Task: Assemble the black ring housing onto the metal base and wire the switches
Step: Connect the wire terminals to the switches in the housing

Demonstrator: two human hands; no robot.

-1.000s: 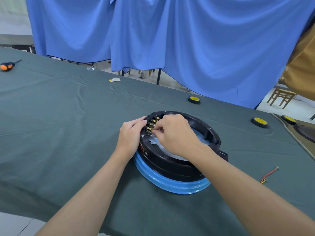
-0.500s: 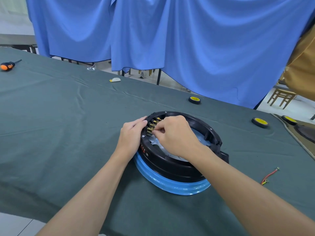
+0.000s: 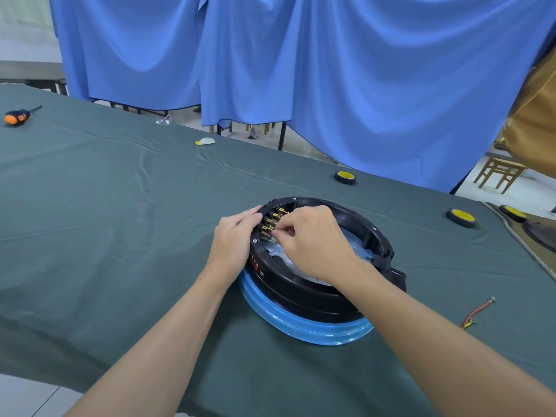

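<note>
Braces stiff black plastic ring housing [image 3: 301, 291] at outer wall with flat left hand [image 3: 233, 242], pinches thin, bendable-looking brass switch terminals [image 3: 272, 221] with right hand [image 3: 313, 242].

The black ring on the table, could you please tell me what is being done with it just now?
A person is working on the black ring housing, which sits on the blue-wrapped base on the green-covered table. The left hand rests against the ring's outer wall, steadying it, while the right hand reaches inside and its fingers pinch at the brass switch terminals. A loose red wire lies untouched to the right.
</note>
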